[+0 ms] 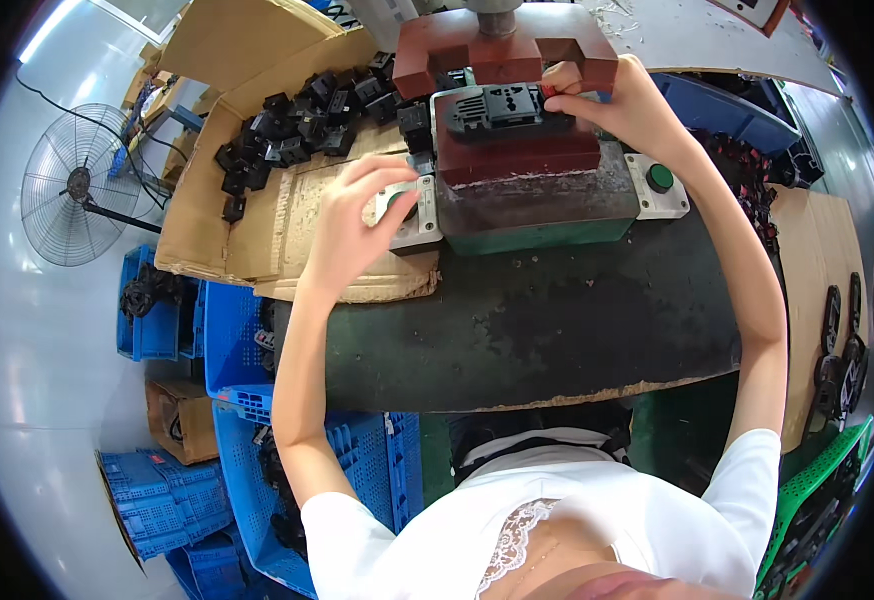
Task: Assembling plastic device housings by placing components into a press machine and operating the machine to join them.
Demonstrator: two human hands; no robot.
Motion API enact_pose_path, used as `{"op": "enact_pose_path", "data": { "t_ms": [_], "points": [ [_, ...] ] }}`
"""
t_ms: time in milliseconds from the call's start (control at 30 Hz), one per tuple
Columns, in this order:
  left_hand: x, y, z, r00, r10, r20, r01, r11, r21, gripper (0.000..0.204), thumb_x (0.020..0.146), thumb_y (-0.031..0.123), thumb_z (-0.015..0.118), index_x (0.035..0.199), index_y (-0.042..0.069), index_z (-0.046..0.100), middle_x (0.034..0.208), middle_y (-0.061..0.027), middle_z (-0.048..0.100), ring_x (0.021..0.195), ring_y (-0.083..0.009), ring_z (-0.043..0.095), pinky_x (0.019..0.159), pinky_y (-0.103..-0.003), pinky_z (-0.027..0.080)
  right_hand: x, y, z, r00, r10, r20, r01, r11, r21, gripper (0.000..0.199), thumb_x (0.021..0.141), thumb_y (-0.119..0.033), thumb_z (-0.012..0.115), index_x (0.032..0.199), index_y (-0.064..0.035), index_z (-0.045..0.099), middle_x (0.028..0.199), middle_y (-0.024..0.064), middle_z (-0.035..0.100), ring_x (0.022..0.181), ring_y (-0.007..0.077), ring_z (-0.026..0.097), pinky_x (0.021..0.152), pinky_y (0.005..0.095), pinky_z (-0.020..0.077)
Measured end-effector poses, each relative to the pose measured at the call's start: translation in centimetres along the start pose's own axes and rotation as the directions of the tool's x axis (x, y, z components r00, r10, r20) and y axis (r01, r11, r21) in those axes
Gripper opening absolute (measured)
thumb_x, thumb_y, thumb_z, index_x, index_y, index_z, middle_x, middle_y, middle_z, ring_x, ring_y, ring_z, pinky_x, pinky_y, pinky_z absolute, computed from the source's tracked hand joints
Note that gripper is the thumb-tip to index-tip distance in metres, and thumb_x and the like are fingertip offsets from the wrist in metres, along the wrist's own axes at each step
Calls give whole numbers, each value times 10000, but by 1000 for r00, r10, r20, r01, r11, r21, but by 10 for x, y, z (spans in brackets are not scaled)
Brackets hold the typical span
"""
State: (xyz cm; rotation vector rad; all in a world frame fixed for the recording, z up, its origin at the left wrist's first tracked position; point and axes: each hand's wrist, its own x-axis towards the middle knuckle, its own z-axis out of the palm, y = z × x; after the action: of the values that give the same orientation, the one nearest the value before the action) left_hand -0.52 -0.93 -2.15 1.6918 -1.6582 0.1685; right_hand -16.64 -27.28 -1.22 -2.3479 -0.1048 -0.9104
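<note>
A long black plastic socket housing (502, 108) lies in the dark red lower block (522, 160) of a press. Above it hangs the press's notched red-brown upper block (507, 50). My right hand (632, 112) reaches in at the housing's right end, thumb and forefinger pinched. A small red bit shows between those fingertips, too small to name. My left hand (349, 222) hovers over the left button box (419, 225), fingers bent and apart, thumb near its green button. No object shows in that hand.
An open cardboard box (257, 235) on the left holds several black cube-like parts (307, 125). Right of the press sits another box with a green button (660, 178). Blue crates (357, 460) stand below left, a fan (79, 185) beyond. Black parts lie on a board (802, 240) at right.
</note>
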Motion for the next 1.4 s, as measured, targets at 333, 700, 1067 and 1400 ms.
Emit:
{"op": "enact_pose_path", "data": {
  "t_ms": [333, 700, 1067, 1400],
  "points": [
    [-30, -19, 7, 999, -48, 19, 48, 999, -12, 174, 750, -8, 659, 917, -7, 611, 915, -97, 600, 681, -219, 593, 631, -297, 484, 2, -16, -6, 971, 222, 90, -216, 974, -70, 164, 767, -25, 661, 931, -23, 661, 778, 26, 660, 665, 108, 593, 612, 243, 476],
    [-36, -19, 11, 999, -46, -21, 45, 999, -12, 178, 757, -12, 650, 921, -1, 582, 949, -96, 583, 767, -230, 593, 585, -308, 494, 0, -23, -5, 975, 211, 63, -205, 974, -95, 150, 756, -97, 712, 851, -44, 608, 754, -10, 587, 656, 88, 515, 589, 233, 422],
    [-37, 2, 12, 1000, -25, -4, 25, 964, 265, 114, 747, 10, 595, 845, 34, 543, 851, -113, 579, 849, -278, 562, 829, -375, 430, -75, -44, -49, 938, 345, 35, -294, 846, -444, 143, 699, 62, 663, 815, 19, 589, 830, 80, 617, 798, 198, 594, 709, 286, 463],
    [-29, 16, 15, 997, -5, 80, -29, 909, 416, 103, 722, 0, 552, 814, 23, 513, 804, -122, 573, 835, -286, 567, 818, -382, 429, -101, -44, -38, 972, 234, -23, -216, 847, -485, 182, 721, 64, 650, 876, 14, 567, 797, 99, 551, 748, 231, 575, 687, 311, 463]
  ]
}}
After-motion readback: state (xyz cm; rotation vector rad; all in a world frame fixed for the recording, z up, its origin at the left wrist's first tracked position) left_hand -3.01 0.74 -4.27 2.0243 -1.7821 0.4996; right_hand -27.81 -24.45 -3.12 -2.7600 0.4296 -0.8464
